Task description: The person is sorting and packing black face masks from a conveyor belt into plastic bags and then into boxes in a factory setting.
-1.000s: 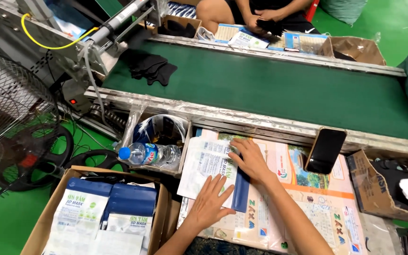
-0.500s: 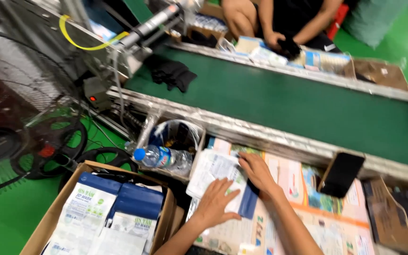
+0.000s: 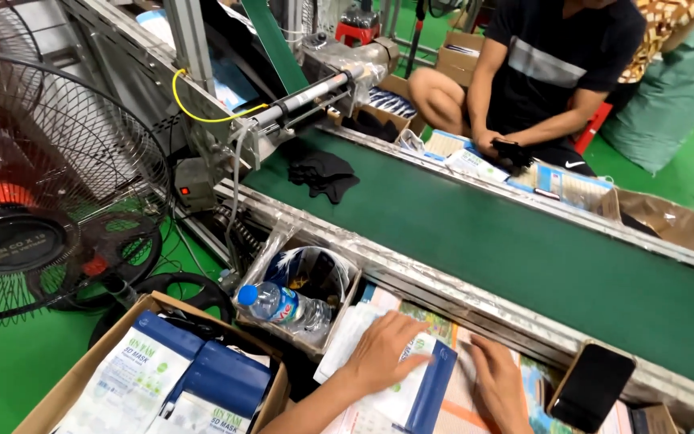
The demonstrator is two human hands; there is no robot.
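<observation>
Head view: a green conveyor belt (image 3: 524, 241) runs diagonally across the frame, with a cardboard box (image 3: 82, 378) of packets at lower left. At bottom centre, the left hand (image 3: 383, 354) lies flat, fingers spread, pressing a white-and-blue packet (image 3: 399, 386), grip released. Beside it the right hand (image 3: 501, 384) rests palm-down on the table, grip open too.

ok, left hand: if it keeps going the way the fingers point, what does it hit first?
The left hand lies flat on a white and blue packet, fingers pointing up-right. Straight on, it would likely meet the metal conveyor rail first, then the green belt. Depth is unclear.
</observation>
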